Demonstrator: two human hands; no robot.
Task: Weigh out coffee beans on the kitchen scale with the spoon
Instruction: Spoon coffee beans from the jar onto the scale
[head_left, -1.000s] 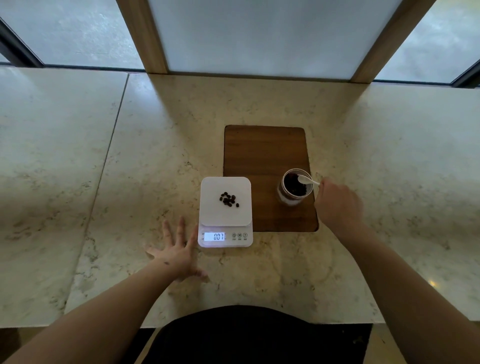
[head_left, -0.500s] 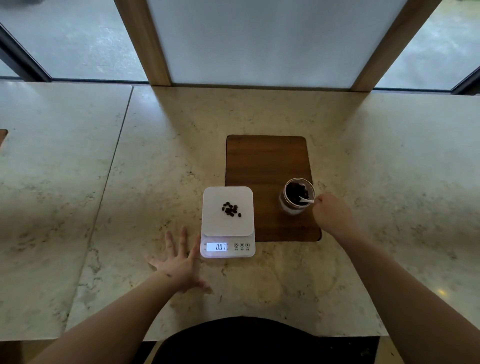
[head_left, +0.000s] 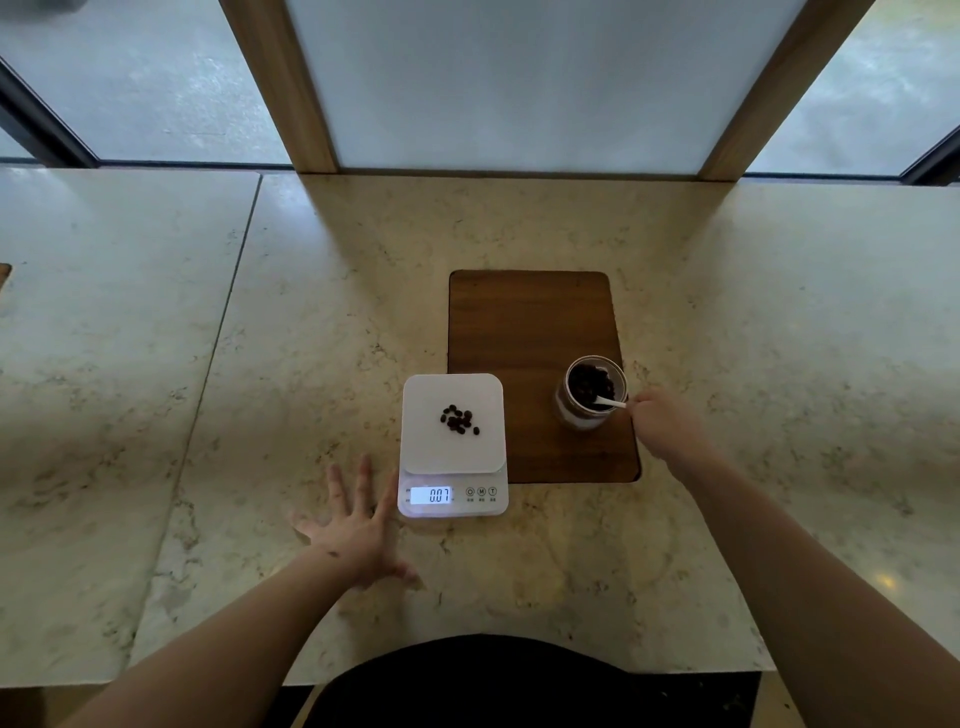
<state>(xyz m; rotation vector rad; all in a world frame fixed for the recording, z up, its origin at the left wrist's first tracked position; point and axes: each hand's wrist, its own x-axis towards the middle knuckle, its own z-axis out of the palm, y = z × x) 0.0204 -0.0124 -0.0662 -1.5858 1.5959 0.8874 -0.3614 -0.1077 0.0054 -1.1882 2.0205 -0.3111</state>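
Note:
A white kitchen scale sits on the marble counter, its lit display reading 0.07. A small heap of coffee beans lies on its platform. To the right, a glass jar of dark beans stands on a wooden board. My right hand holds the handle of a white spoon, whose bowl dips into the jar's beans. My left hand rests flat on the counter with fingers spread, just left of the scale's front corner.
The marble counter runs wide on both sides, with a seam at the left. Wooden window posts and frosted glass rise behind it. The counter's front edge is close to my body. A sliver of another wooden board shows at far left.
My right hand has lowered the spoon from over the jar's rim down into the beans. The left hand and the scale reading stay the same.

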